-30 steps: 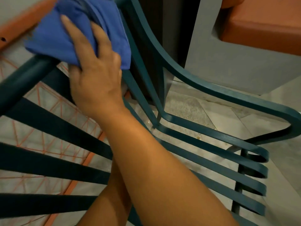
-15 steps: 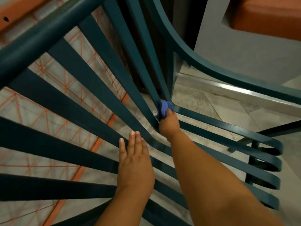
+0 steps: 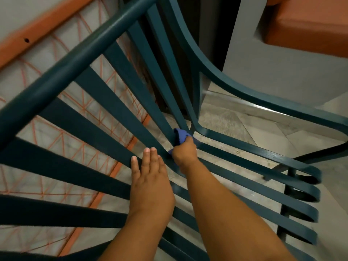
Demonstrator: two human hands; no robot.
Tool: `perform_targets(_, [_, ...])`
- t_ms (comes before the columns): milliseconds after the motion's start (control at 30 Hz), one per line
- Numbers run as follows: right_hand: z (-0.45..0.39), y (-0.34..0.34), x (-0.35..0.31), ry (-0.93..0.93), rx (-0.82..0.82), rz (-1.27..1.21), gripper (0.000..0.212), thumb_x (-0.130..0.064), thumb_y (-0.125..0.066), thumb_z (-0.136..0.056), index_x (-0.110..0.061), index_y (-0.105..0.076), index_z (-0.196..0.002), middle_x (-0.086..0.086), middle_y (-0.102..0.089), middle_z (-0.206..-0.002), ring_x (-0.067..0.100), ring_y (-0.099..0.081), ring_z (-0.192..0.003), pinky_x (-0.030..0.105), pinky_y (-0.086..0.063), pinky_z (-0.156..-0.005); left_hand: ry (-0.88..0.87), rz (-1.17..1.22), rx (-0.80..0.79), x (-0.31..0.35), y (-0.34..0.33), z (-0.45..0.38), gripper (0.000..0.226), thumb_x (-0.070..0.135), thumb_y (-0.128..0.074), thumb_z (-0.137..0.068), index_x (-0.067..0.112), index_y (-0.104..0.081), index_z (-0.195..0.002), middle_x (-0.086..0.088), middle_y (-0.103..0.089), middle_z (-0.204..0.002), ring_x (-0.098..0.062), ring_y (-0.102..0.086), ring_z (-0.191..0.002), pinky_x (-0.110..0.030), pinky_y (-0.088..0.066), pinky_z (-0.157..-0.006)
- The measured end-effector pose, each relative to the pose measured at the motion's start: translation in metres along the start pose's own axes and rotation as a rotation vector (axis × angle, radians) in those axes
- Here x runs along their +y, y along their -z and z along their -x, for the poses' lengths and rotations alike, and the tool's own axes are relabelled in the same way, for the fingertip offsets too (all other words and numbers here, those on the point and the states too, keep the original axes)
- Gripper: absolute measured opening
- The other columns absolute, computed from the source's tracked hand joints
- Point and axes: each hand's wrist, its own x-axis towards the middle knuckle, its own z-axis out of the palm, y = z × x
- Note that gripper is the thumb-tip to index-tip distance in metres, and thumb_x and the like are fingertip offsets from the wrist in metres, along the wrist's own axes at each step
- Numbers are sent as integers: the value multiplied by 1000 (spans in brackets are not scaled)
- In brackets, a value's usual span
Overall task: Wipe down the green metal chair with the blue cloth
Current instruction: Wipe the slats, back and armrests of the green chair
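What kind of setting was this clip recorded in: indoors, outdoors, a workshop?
Probably a patio or lounge of a home or café, though that's uncertain: a green slatted metal chair stands on a stone-tiled floor, beside an orange cushioned seat on a grey base.

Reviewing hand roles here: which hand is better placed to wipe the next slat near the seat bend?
Right. The right hand already grips the blue cloth against the chair slats at the bend. The left hand lies flat on a slat with straight fingers, holding nothing.

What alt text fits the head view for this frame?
The right hand grips a bunched blue cloth against a slat of the green metal chair, where back meets seat. The left hand rests flat on a neighbouring slat.
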Motion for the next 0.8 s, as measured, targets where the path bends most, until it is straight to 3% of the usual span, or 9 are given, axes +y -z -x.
perform_targets(133, [39, -3, -35, 285, 15, -157, 56, -1, -59, -81, -15, -43, -133, 12, -50, -128, 30, -52, -115, 42, -45, -101, 23, 108, 12, -9, 14, 16, 74, 21, -35, -94, 9, 14, -148, -13, 26, -155, -28, 26, -142, -51, 16, -113])
perform_targets(367, [125, 7, -145, 852, -52, -217, 38, -4, -53, -87, -12, -49, -123, 11, -54, -115, 23, -55, -101, 35, -48, -87, 64, 449, 288, -34, 54, 45, 68, 19, -37, -97, 17, 3, -152, -1, 6, -160, -20, 15, -146, -42, 8, -119])
perform_targets(433, [145, 11, -171, 936, -77, -242, 40, -3, -53, -87, -10, -49, -126, 12, -52, -117, 23, -53, -102, 36, -48, -88, 69, 506, 411, -46, 63, 45, 64, 14, -45, -94, 12, -18, -151, -10, -16, -158, -28, -3, -147, -46, -5, -119])
perform_targets(500, [157, 14, -183, 1020, -53, -183, 44, -1, -53, -87, -9, -49, -130, 13, -48, -121, 23, -50, -106, 33, -44, -93, 27, 544, 617, -58, 76, 48, 42, 4, -51, -88, 0, -52, -130, -19, -53, -131, -38, -41, -130, -49, -35, -107])
perform_targets(533, [162, 14, -183, 1064, -46, -120, 47, 1, -53, -86, -10, -50, -132, 12, -46, -121, 22, -48, -107, 28, -41, -94, 8, 551, 718, -64, 84, 51, 28, 2, -50, -86, -3, -62, -111, -19, -61, -109, -38, -54, -110, -46, -47, -90])
perform_targets(600, [171, 9, -178, 1160, -54, -1, 52, 4, -52, -82, -14, -56, -131, 8, -46, -114, 23, -48, -106, 23, -38, -94, 11, 528, 848, -79, 98, 59, 22, 6, -46, -82, -2, -67, -81, -14, -59, -79, -31, -52, -82, -35, -42, -63])
perform_targets(700, [179, -4, -167, 1200, -84, 36, 56, 1, -48, -75, -21, -63, -124, 3, -45, -108, 31, -49, -100, 42, -46, -93, 17, 450, 877, -104, 107, 72, 27, 11, -44, -76, 6, -69, -66, -7, -57, -68, -24, -42, -73, -32, -32, -61])
perform_targets(800, [190, -10, -148, 1167, -142, 19, 55, -7, -53, -79, -26, -57, -131, -2, -40, -106, 28, -48, -99, 46, -47, -88, 12, 440, 880, -126, 121, 89, 31, 16, -37, -75, 6, -63, -62, -11, -57, -66, -21, -40, -69, -30, -32, -66])
